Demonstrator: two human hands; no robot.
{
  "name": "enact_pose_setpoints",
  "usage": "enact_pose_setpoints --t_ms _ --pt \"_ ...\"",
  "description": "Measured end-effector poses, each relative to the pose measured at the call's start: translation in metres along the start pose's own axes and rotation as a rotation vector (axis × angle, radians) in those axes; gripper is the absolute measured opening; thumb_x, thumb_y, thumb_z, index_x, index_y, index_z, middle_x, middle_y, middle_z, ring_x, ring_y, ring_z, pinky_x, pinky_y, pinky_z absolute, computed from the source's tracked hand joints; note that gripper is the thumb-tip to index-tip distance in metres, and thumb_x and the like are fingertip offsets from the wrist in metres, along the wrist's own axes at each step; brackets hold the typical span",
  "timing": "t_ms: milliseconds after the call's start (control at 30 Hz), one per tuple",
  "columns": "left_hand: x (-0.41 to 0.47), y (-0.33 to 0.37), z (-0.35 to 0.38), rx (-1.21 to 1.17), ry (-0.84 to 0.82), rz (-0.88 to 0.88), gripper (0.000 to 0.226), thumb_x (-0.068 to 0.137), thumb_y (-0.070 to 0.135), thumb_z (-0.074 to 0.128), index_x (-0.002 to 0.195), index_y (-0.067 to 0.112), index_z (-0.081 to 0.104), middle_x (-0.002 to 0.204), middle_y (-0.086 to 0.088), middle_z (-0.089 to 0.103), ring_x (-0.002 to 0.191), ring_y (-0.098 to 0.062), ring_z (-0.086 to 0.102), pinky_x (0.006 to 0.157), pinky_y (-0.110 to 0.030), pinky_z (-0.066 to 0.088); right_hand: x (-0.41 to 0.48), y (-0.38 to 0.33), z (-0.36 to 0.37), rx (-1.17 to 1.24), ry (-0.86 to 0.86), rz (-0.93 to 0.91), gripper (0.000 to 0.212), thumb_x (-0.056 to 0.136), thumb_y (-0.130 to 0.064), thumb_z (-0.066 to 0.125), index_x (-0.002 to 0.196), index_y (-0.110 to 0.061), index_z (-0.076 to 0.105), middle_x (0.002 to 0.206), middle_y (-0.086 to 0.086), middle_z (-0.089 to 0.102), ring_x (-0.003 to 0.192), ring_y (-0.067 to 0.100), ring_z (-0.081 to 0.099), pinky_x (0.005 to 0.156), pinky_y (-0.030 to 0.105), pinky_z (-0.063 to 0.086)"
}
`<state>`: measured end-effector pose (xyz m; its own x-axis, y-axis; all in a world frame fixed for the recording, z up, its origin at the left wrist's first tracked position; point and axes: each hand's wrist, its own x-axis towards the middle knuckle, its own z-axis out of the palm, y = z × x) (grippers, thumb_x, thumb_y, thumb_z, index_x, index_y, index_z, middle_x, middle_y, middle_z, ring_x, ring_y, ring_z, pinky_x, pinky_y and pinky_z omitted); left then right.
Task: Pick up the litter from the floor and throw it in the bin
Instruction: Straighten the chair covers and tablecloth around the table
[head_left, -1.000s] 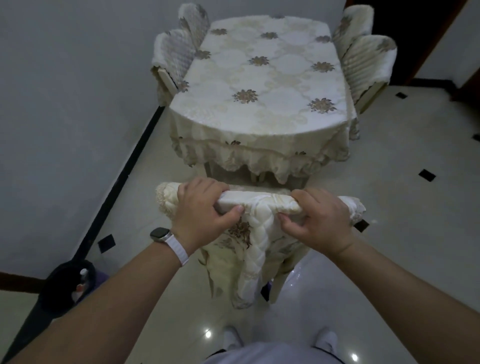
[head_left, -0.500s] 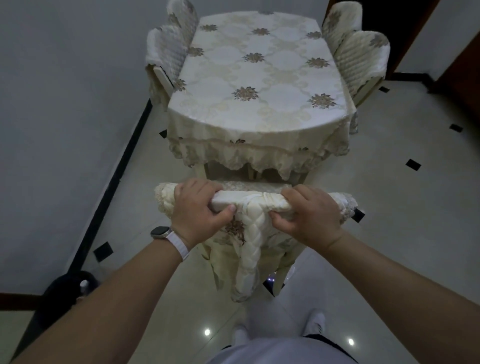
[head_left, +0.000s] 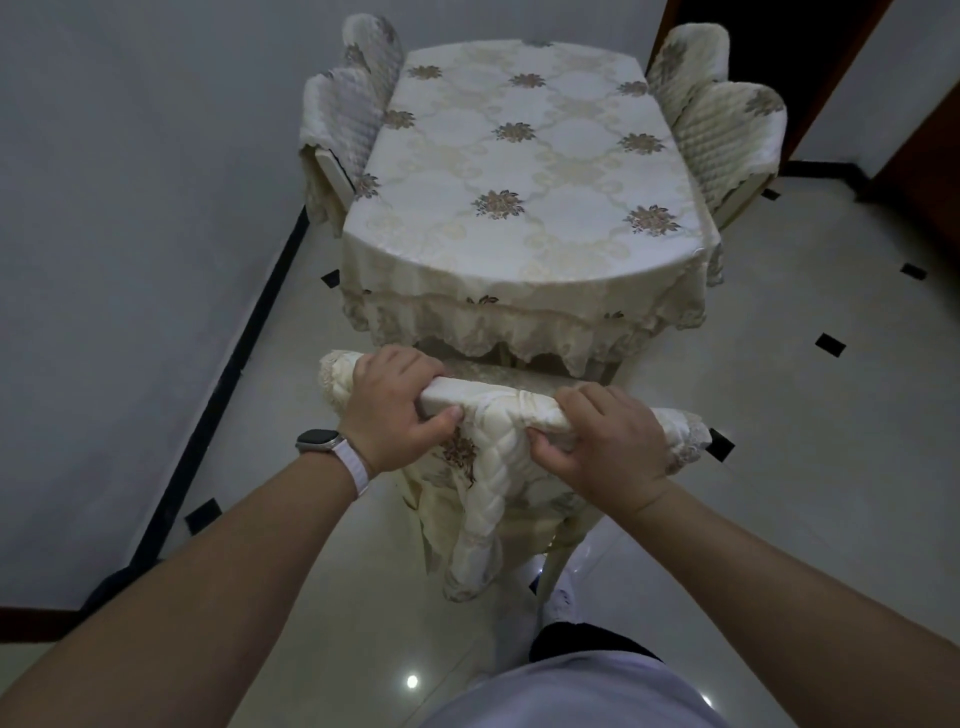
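while hands (head_left: 397, 410) (head_left: 613, 447) on chair (head_left: 493, 413) edge, floor (head_left: 831, 467) rightward

Chair (head_left: 483, 467) now sits closer to the table than a second ago. I log a narrower gap between its top rail and the tablecloth fringe (head_left: 519, 338). The rail now slants, with the right hand (head_left: 608, 447) lower than the left hand (head_left: 395, 410). One white shoe (head_left: 558, 597) has stepped up beside the chair leg and the other has dropped from view. The dark bin (head_left: 119, 587) has slid mostly behind the left forearm (head_left: 234, 561).

Cloth-covered table (head_left: 519, 171), glossy tiled floor (head_left: 831, 441) (black insets (head_left: 829, 344)), grey wall (head_left: 130, 234).
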<state>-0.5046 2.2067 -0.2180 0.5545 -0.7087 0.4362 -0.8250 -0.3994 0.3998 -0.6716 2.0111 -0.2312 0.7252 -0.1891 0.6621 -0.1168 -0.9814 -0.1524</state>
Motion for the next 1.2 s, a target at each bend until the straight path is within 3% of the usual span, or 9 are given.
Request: enact_pose_setpoints --t_ms 200,400,833,1200 --pt "0.015 -0.006 0.003 -0.001 0.019 0.008 0.044 0.077 0.056 0.050 0.089 0.016 0.064 0.085 0.006 0.056 0.083 -0.012 0.039 0.078 -0.033 0.026 0.012 0.009 0.009 -0.017 0.002 0.005 0.038 0.081 -0.052 0.063 0.080 -0.014 0.066 0.070 0.002 0.059 0.060 0.022 0.054 0.052 0.032 0.041" --pt "0.030 -0.004 0.019 0.007 0.077 -0.014 0.045 0.079 0.056 0.050 0.089 0.015 0.064 0.085 0.003 0.059 0.082 -0.020 0.048 0.078 -0.037 0.033 0.029 0.033 0.013 -0.017 0.027 -0.027 0.035 0.076 -0.048 0.065 0.072 -0.013 0.064 0.065 0.001 0.058 0.057 0.022 0.053 0.050 0.031 0.041" --pt "0.026 0.080 0.073 0.074 0.029 -0.144 0.044 0.083 0.062 0.048 0.095 0.022 0.064 0.091 0.006 0.060 0.092 -0.020 0.052 0.082 -0.035 0.028 0.025 0.136 -0.004 0.015 -0.104 -0.136 0.036 0.068 -0.044 0.065 0.069 -0.008 0.062 0.065 0.008 0.055 0.056 0.028 0.051 0.050 0.030 0.037" --pt "0.021 0.049 0.072 0.093 0.012 -0.088 0.048 0.085 0.059 0.046 0.094 0.015 0.065 0.089 -0.002 0.061 0.086 -0.025 0.050 0.078 -0.038 0.032 0.006 0.114 0.011 0.034 -0.113 -0.056 0.046 0.078 -0.058 0.059 0.078 -0.012 0.066 0.071 0.004 0.057 0.062 0.025 0.052 0.055 0.030 0.037"
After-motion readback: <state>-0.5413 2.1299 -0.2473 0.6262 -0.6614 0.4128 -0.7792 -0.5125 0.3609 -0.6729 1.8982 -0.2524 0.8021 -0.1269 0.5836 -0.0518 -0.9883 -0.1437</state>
